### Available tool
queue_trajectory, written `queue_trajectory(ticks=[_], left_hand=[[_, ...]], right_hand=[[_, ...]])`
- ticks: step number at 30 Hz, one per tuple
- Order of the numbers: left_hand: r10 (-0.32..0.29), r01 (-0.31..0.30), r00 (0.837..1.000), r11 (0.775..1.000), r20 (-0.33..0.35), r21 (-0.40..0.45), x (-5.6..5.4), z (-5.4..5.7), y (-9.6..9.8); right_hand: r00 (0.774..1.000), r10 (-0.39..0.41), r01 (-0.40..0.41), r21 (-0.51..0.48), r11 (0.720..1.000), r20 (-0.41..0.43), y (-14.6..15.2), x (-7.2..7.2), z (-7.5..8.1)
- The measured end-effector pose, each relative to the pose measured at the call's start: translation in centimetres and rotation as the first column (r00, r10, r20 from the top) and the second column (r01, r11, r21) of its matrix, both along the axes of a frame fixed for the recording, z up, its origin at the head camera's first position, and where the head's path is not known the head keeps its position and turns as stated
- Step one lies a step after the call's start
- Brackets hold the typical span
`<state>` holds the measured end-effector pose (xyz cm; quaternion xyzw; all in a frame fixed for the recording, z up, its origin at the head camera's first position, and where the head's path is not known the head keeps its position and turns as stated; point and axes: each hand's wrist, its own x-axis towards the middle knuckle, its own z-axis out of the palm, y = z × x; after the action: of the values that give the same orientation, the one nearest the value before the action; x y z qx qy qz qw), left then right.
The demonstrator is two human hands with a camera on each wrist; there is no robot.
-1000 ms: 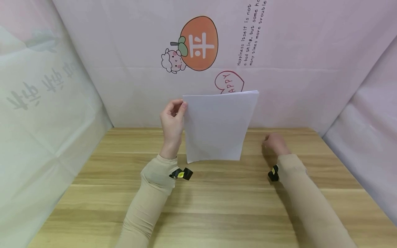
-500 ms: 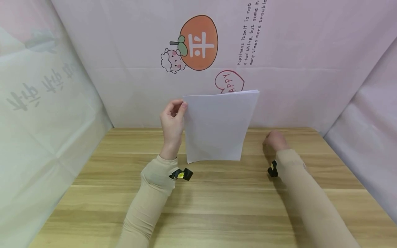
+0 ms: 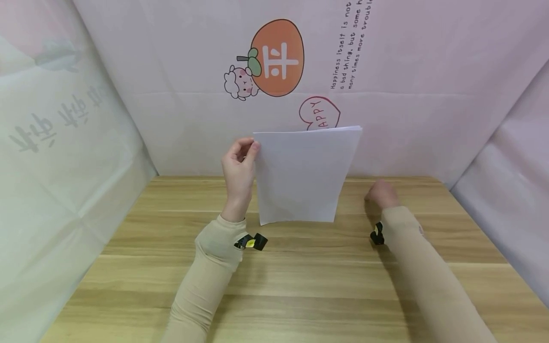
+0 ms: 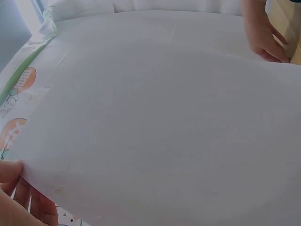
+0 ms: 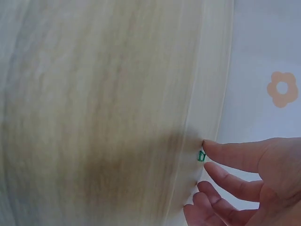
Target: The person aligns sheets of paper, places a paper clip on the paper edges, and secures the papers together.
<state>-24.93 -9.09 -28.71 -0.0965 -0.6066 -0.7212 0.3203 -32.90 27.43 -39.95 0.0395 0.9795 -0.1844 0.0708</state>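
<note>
In the head view my left hand (image 3: 238,166) pinches a few sheets of white paper (image 3: 304,176) near the upper left corner, thumb in front. The sheets hang upright above the table, their edges slightly fanned at the top right. The left wrist view is mostly filled by the paper (image 4: 160,122), with my fingers at its lower left corner. My right hand (image 3: 382,194) is low at the far right of the table. In the right wrist view its thumb and index fingertip close on either side of a small green wire paper clip (image 5: 201,156); the other fingers are curled.
A wood-grain table (image 3: 300,295) lies below both hands. White printed cloth (image 3: 193,119) stands at its back edge, with cloth on both sides too. Small black cameras (image 3: 259,241) sit on both wrists.
My right hand has moved slightly away toward the back of the table, then stayed nearly still. The paper has hardly moved in my left hand.
</note>
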Motion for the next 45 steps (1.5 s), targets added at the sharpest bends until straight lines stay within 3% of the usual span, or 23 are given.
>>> queue_trajectory(ticks=[18, 29, 40, 45], left_hand=[[-0.012, 0.012, 1.000, 1.000, 0.012, 0.005, 0.2, 0.2, 0.1], [-0.006, 0.006, 1.000, 1.000, -0.003, -0.008, 0.1, 0.1, 0.1], [-0.007, 0.007, 1.000, 1.000, -0.005, -0.008, 0.1, 0.2, 0.2], [-0.009, 0.009, 1.000, 1.000, -0.009, -0.006, 0.2, 0.2, 0.3]], right_hand=[[0.997, -0.062, 0.062, 0.003, 0.998, -0.036, 0.5, -0.7, -0.7], [0.999, -0.028, 0.029, 0.017, 0.999, -0.040, 0.8, -0.6, -0.6], [0.999, 0.040, -0.041, 0.111, 0.993, 0.005, 1.0, -1.0, -0.7], [0.998, 0.062, -0.062, 0.076, 0.995, 0.006, 0.8, -0.7, -0.4]])
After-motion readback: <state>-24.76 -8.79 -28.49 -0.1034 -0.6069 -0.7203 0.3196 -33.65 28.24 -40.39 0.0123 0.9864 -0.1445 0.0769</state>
